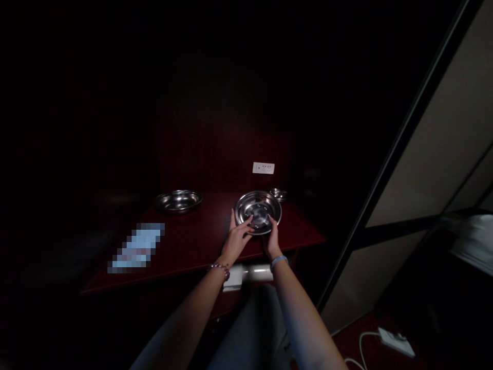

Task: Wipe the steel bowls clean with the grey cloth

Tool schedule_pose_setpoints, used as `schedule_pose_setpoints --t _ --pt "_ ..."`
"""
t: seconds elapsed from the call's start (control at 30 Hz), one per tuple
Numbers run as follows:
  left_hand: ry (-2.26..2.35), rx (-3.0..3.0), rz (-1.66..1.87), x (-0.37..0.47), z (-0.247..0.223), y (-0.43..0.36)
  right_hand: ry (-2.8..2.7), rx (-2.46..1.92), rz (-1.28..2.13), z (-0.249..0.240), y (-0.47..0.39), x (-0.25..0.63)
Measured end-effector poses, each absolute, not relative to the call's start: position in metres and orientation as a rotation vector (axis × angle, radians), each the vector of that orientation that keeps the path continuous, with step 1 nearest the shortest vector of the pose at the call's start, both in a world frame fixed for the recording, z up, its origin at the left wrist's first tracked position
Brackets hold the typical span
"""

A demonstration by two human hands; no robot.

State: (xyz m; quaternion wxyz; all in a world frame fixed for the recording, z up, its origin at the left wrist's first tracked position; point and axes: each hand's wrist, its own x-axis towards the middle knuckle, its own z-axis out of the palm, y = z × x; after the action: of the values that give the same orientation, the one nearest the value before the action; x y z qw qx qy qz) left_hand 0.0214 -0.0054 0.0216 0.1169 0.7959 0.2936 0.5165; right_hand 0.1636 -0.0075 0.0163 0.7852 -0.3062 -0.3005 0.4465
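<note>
Both hands grip a shiny round metal bowl [259,200], tilted toward me above the right part of the dark red table [204,231]. My left hand [235,240] holds the bowl's near left rim, with fingers reaching inside it. At the near right rim is my right hand [272,239], its thumb over the edge and the other fingers hidden beneath. Behind the bowl on the right, a smaller metal dish [279,194] is partly covered. Another wide metal bowl [179,201] rests at the back left of the table.
A blurred-out light blue sheet-like item [138,247] lies at the table's front left. A white socket panel [263,168] is on the back wall. Below the table edge is a white object [233,278]. A power strip [396,342] with a cable lies on the floor at right.
</note>
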Motion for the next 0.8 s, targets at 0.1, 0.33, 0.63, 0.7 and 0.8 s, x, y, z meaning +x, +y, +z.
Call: schedule_pose_setpoints --t 0.1,0.33,0.63,0.7,0.8 --pt "0.938 2.348 1.514 0.022 0.027 -0.012 -0.613 -0.646 1.001 0.018 -0.01 0.163" --pt "0.824 2.464 1.4 0.02 0.032 -0.018 -0.631 -0.597 1.046 0.024 -0.013 0.161" --pt "0.725 2.191 1.431 0.027 0.034 -0.016 -0.588 -0.536 1.103 0.019 -0.013 0.171" --pt "0.74 1.981 1.553 0.034 0.038 -0.016 -0.542 -0.543 1.069 0.016 -0.009 0.173" --pt "0.781 1.65 1.658 0.041 0.051 -0.015 -0.513 -0.579 0.996 0.011 -0.002 0.173"
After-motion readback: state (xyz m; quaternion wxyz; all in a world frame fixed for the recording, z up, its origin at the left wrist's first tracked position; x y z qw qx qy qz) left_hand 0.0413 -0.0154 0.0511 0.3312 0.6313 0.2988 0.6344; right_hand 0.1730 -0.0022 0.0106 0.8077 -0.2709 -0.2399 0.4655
